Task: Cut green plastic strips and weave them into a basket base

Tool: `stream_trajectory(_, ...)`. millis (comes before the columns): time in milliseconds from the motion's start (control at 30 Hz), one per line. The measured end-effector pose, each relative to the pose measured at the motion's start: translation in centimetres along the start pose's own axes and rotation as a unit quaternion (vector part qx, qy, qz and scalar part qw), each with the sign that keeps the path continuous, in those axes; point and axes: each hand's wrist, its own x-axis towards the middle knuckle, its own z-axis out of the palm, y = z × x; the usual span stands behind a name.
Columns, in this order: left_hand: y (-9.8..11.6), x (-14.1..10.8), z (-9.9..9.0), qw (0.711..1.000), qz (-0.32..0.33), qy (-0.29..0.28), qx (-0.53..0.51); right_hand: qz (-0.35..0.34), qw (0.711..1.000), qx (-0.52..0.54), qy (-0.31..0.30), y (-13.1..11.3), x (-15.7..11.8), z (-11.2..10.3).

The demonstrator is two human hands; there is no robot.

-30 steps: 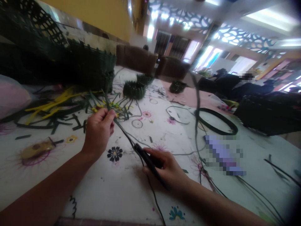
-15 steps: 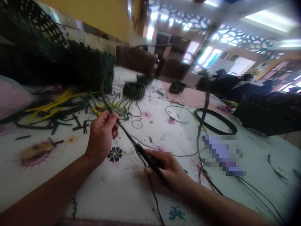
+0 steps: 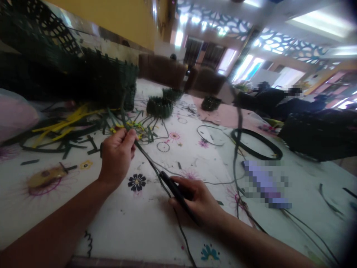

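We see our left hand point(image 3: 118, 154) left of centre, thumb and fingers pinched together on a flat, flexible dark green strip point(image 3: 145, 154), which slants down toward the frame's centre. There our right hand point(image 3: 199, 201) has its fingers wrapped around a slim, smooth black tool point(image 3: 180, 197); its tip meets the strip, though we cannot tell how firmly. Below, the strip's loose length curls to the bottom edge. The bench point(image 3: 134, 230) wears a whitish cover printed with flowers. At left we find glossy yellow strips point(image 3: 67, 124) tangled with green ones, and a flat tan piece point(image 3: 46, 180); right of centre lies a smooth dark oval ring point(image 3: 263, 139).

Of containers, we count a large, coarsely woven dark basket point(image 3: 114, 74) at upper left, a small round basket point(image 3: 159, 107) with a spiky rim at upper centre, and another small basket point(image 3: 211, 103) to its right. Their insides are too dark for us to read.
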Motion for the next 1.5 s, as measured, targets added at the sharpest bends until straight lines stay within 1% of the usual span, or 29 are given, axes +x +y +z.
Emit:
stream_trajectory(167,0.0,-0.6,0.6,0.999,-0.039,-0.015,-0.029,0.003,0.999,0.04,0.009,0.2,0.1,0.0)
stream_trajectory(300,0.2,-0.7,0.8,0.997,-0.058,-0.008,-0.056,-0.01,0.998,0.054,-0.004,0.3,0.2,-0.1)
stream_trajectory(433,0.6,-0.6,1.0,0.993,-0.093,0.002,-0.076,-0.014,0.999,0.035,-0.024,0.1,0.0,-0.3)
stream_trajectory(533,0.4,-0.6,1.1,0.991,-0.112,0.003,-0.079,-0.012,1.0,0.004,-0.02,0.1,-0.1,-0.3)
stream_trajectory(600,0.2,-0.4,0.9,0.993,-0.101,-0.002,-0.067,-0.011,1.0,-0.019,-0.011,0.2,0.0,-0.3)
stream_trajectory(667,-0.1,-0.2,0.6,0.996,-0.071,-0.001,-0.045,-0.014,0.999,-0.04,-0.003,0.2,0.1,-0.3)
stream_trajectory(733,-0.2,0.2,0.2,0.999,-0.037,0.01,-0.017,-0.015,0.998,-0.059,0.004,0.3,0.2,-0.4)
stream_trajectory(800,-0.2,0.5,-0.1,1.0,-0.019,0.021,-0.004,-0.015,0.998,-0.065,0.007,0.4,0.3,-0.4)
stream_trajectory(900,0.0,0.6,0.0,0.999,-0.03,0.013,-0.027,-0.012,0.999,-0.049,0.012,0.6,0.2,-0.4)
stream_trajectory(1033,0.0,0.0,0.6,0.997,-0.057,-0.012,-0.058,-0.015,0.999,-0.028,0.019,0.9,0.1,-0.4)
stream_trajectory(1133,0.0,-0.6,1.0,0.995,-0.067,-0.009,-0.076,-0.022,0.999,-0.007,0.023,1.0,0.1,-0.3)
stream_trajectory(1300,0.3,-0.8,1.2,0.992,-0.075,0.003,-0.098,-0.018,1.0,0.015,-0.003,0.7,0.1,-0.5)
stream_trajectory(1433,0.3,-0.8,1.3,0.992,-0.078,0.003,-0.102,-0.021,0.999,0.012,-0.021,0.0,0.1,-0.4)
stream_trajectory(1500,0.1,-0.7,1.2,0.992,-0.076,-0.002,-0.099,-0.019,1.0,-0.001,-0.02,-0.3,0.0,-0.4)
